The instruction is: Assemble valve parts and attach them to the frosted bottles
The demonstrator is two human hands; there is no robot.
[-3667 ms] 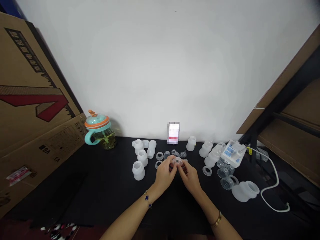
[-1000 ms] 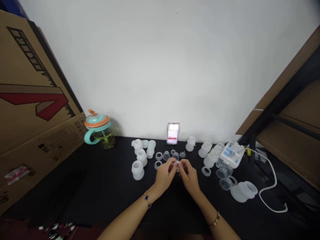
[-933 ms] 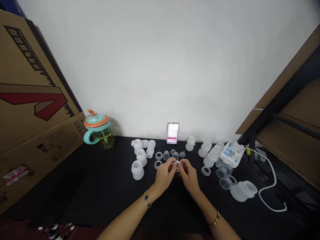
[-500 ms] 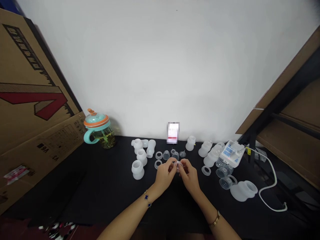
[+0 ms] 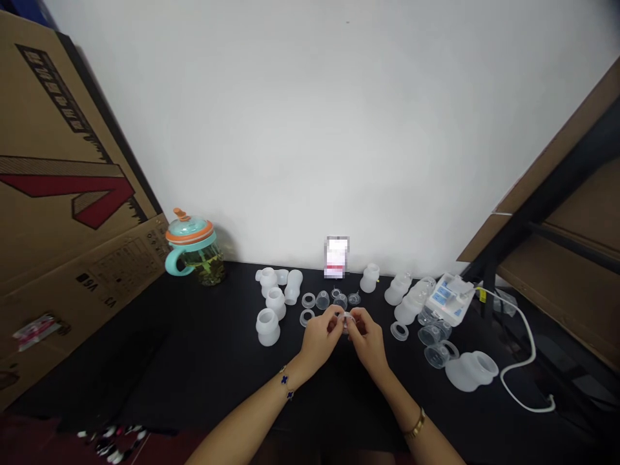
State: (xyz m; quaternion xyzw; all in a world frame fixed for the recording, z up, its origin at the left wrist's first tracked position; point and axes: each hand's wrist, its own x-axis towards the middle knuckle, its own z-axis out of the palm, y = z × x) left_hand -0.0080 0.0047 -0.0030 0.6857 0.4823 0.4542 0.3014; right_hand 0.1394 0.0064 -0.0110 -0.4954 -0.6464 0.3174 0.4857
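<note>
My left hand (image 5: 320,336) and my right hand (image 5: 367,339) meet over the black table. Between their thumbs and fingertips they pinch a small translucent ring-shaped part (image 5: 346,316), mostly covered by the fingers. Just beyond the hands lie clear bottle caps (image 5: 322,299), a round clear disc (image 5: 354,298) and pale collar rings (image 5: 309,300). Another collar ring (image 5: 400,330) lies to the right of my right hand. White baby bottle bodies (image 5: 268,327) stand to the left of my left hand.
Assembled baby bottles (image 5: 398,289) stand at the right, near a white electrical box (image 5: 452,298) with a white cable (image 5: 533,342). A bottle body (image 5: 471,371) lies on its side. Far left are a lidded teapot (image 5: 196,252) and a cardboard box (image 5: 62,194). A blurred screen (image 5: 336,257) leans against the wall.
The view has shifted very slightly. Both hands stay in nearly the same place, still pinching the ring-shaped part. Nothing else on the table has visibly moved.
</note>
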